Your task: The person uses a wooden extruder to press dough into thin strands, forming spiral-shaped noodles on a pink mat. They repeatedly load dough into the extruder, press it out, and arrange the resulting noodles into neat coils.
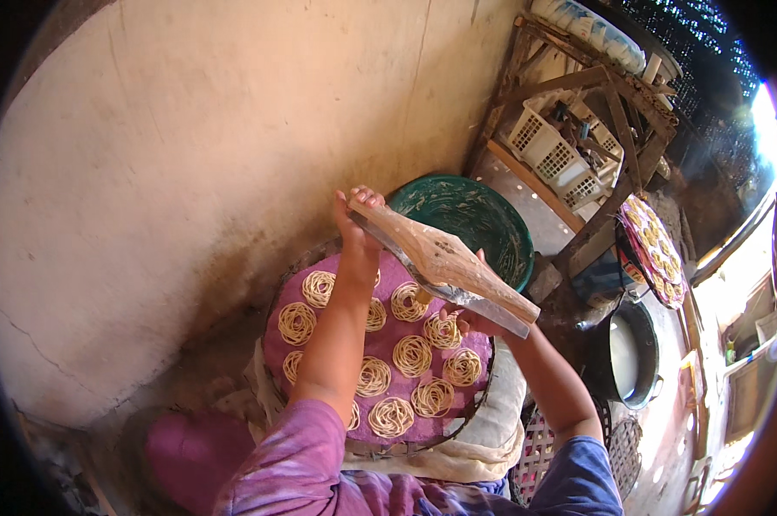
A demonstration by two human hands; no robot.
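Purple-lined tray (377,345) holds pale strand coils (412,356).

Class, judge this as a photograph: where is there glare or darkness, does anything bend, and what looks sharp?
Head view: glare burns out the opening at the right edge; head view: sun patches speckle the floor, while the upper right corner is dark; head view: edges bow near the black rim; head view: the wooden tool and noodle nests look fairly sharp.
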